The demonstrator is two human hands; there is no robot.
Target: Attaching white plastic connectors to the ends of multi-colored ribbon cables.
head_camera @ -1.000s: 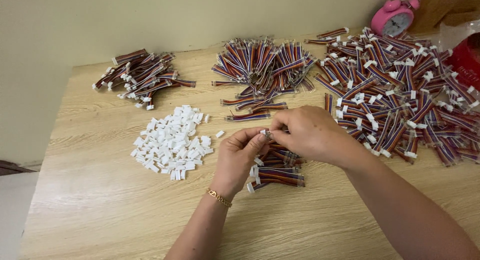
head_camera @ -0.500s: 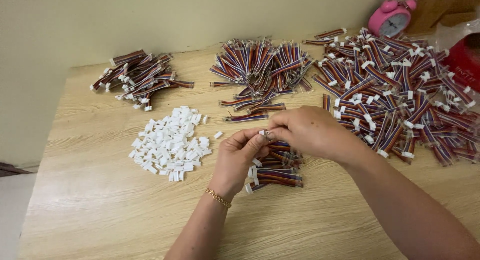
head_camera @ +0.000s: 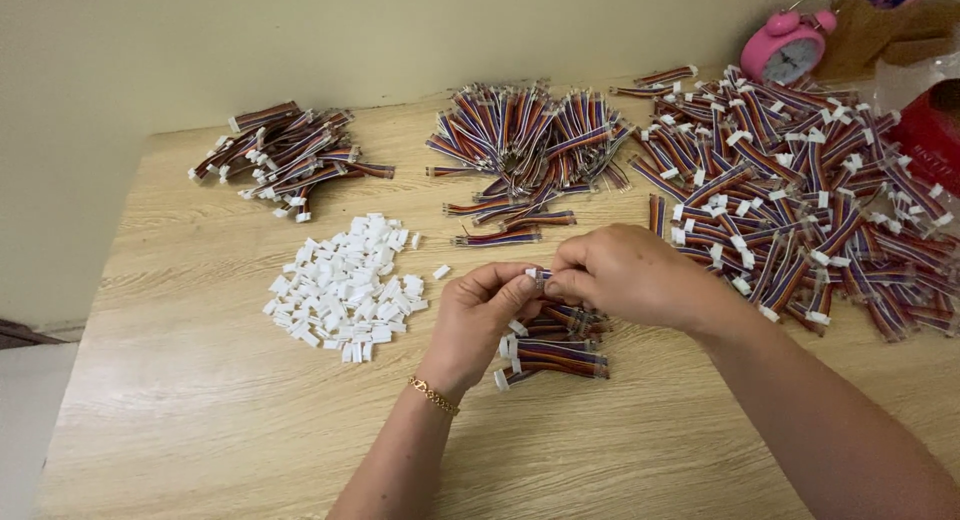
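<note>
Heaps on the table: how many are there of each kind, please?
Wire heaps: 4, also at, and a small one under the hands.
White connector heaps: 1
Total: 5

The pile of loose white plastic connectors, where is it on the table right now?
In the head view, the pile of loose white connectors lies on the wooden table, just beyond the left hand, in front of the small bundle of striped wire harnesses.
</note>
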